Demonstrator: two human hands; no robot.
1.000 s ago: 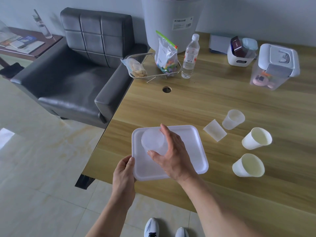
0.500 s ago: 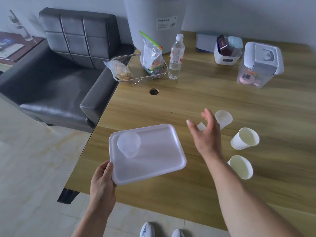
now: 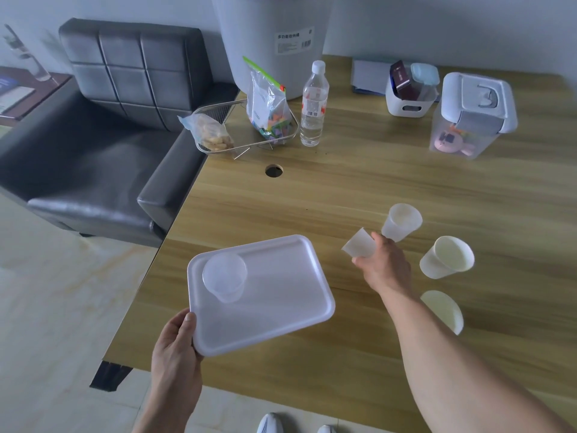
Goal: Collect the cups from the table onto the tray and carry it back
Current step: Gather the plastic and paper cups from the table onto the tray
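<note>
Fingers (image 3: 368, 259) of the right hand (image 3: 385, 270) are pinching a small translucent plastic cup (image 3: 359, 243) lying on its side, thumb and forefinger closed on its narrow base end, rim pointing away toward the tray. Whether it has left the surface cannot be told.

Wood-grain table (image 3: 359, 182): carries all task items, plus unrelated clutter along the far edge.

White rectangular plastic tray (image 3: 274, 307): held over the near left corner of the table, tilted, gripped at its near left corner by the left hand (image 3: 176, 354), thumb curled over the rim, other fingers hidden beneath.

Clear plastic cup (image 3: 224, 276): upright on the far left corner of the tray. One of five collected.

White paper cup (image 3: 446, 257) and a second white paper cup (image 3: 443, 310), the latter partly hidden by the forearm: right of the hand, well apart from the tray. Frosted plastic cup (image 3: 401, 221): just beyond the hand.

Handling judgement: cups look empty, very light, thin-walled; side walls would buckle under a hard squeeze. Better hold is at the stiffer rim or base. Smooth tray offers little friction, so the tilt could let cups slide; level it before loading.
</note>
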